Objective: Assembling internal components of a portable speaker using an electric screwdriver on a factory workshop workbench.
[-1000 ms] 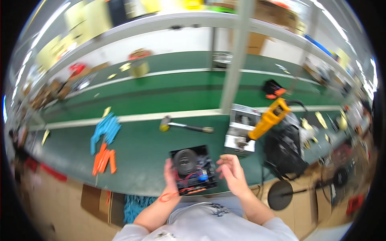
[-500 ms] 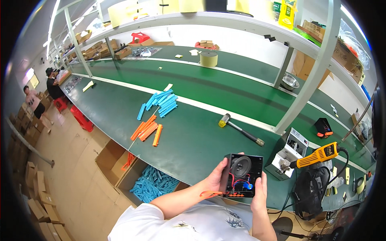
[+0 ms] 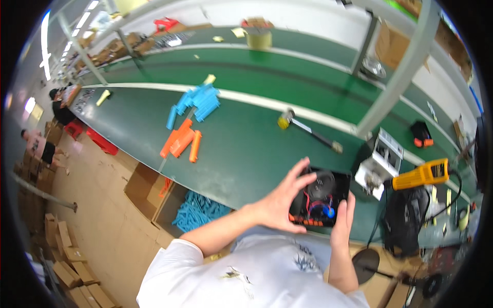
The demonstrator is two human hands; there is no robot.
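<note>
The black box (image 3: pixel 339 186), open face up with a round speaker (image 3: pixel 322 186) inside, sits between the two hands near the desk (image 3: pixel 236 164) edge. The left hand (image 3: pixel 277 208) spreads its fingers wide around the box's left side, fingertips over its border; whether it grips is unclear. The right hand (image 3: pixel 341 226) clamps the lower right edge, thumb in front.

Black speaker box (image 3: pixel 323 196), interior exposed

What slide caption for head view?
Left hand and right hand hold an open black speaker box at a green workbench.
</note>
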